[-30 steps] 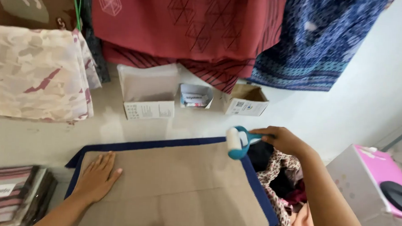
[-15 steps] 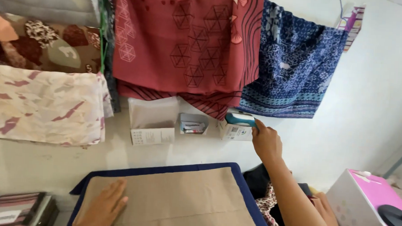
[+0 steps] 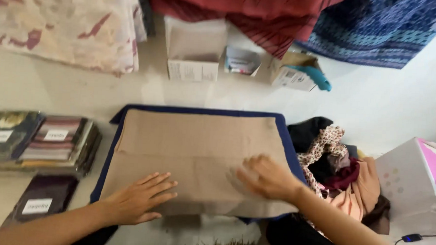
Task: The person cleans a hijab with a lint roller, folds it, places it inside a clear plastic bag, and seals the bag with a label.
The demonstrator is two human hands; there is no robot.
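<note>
Back from the cardboard box [image 3: 291,74], where the teal lint roller [image 3: 314,76] now rests, the right hand [image 3: 264,177] lies flat, fingers spread and slightly blurred, on the folded tan cloth [image 3: 197,151]. The left hand [image 3: 138,198] presses open-palmed on the cloth's near edge, gripping nothing. Beneath the cloth sits a navy-edged mat [image 3: 286,140]. A heap of garments [image 3: 341,167] lies to the right, packaged fabrics [image 3: 55,142] to the left, and patterned cloths [image 3: 379,26] hang beyond.
</note>
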